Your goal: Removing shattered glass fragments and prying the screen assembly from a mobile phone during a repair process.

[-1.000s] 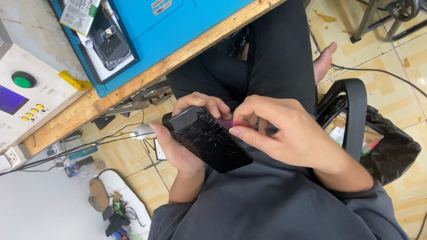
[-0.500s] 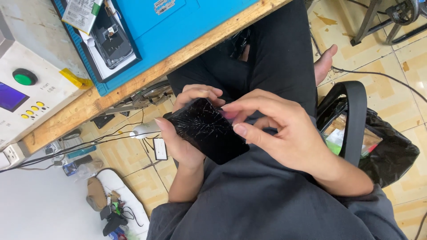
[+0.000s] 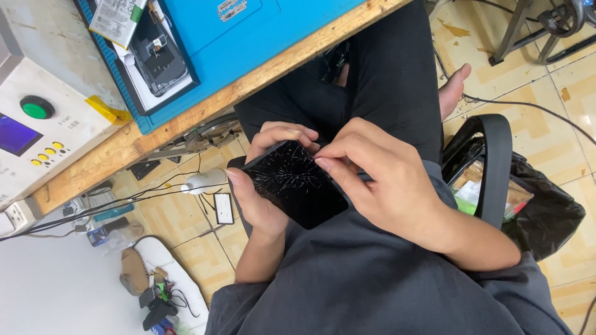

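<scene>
A black phone with a cracked screen (image 3: 293,185) lies over my lap, its glass face up. My left hand (image 3: 257,201) cups it from below, thumb along the left edge and fingers curled over the far end. My right hand (image 3: 385,186) rests on the phone's right side, its fingertips pinched at the upper right edge of the glass. Whether anything small is between those fingertips cannot be made out.
A wooden workbench edge (image 3: 205,108) carries a blue mat (image 3: 273,37), an opened phone in a tray (image 3: 158,56) and a white machine with a green button (image 3: 37,124). A chair armrest (image 3: 496,167) and black rubbish bag (image 3: 546,211) stand right. Cables and clutter cover the tiled floor.
The phone has turned in my hands, so its cracked screen now faces the camera more squarely. My right fingertips have shifted to the upper right edge of the glass.
</scene>
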